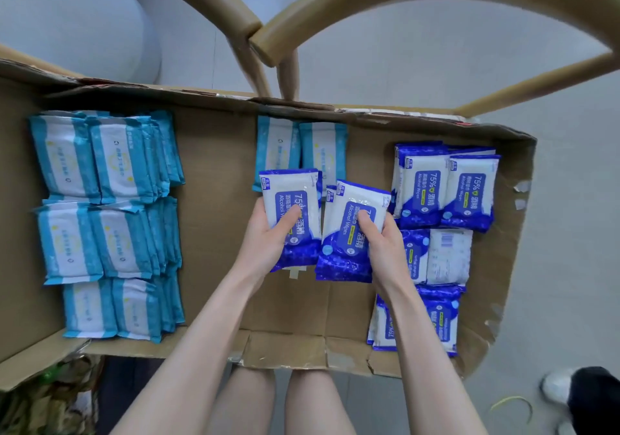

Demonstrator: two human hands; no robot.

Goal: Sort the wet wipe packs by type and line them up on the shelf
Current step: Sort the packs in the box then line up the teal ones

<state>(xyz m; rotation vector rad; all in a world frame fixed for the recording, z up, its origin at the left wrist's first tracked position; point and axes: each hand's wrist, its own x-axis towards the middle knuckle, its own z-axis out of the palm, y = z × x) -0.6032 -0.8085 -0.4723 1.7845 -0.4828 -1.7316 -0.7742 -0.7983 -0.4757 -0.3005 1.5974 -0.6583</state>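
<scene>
Now left hand and right hand each grip one dark-blue alcohol pack, left pack and right pack, thumbs across the faces. Best to carry both rightward of the right fingers to the dark-blue row, labels matching and edges flush. Possibly another pack hides behind the right thumb.

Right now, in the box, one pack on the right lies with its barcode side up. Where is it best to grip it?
Probably by the right long edge of the barcode-up pack, coming from the right: bare cardboard lies beside it there, while dark blue packs crowd its left, far and near edges.
</scene>
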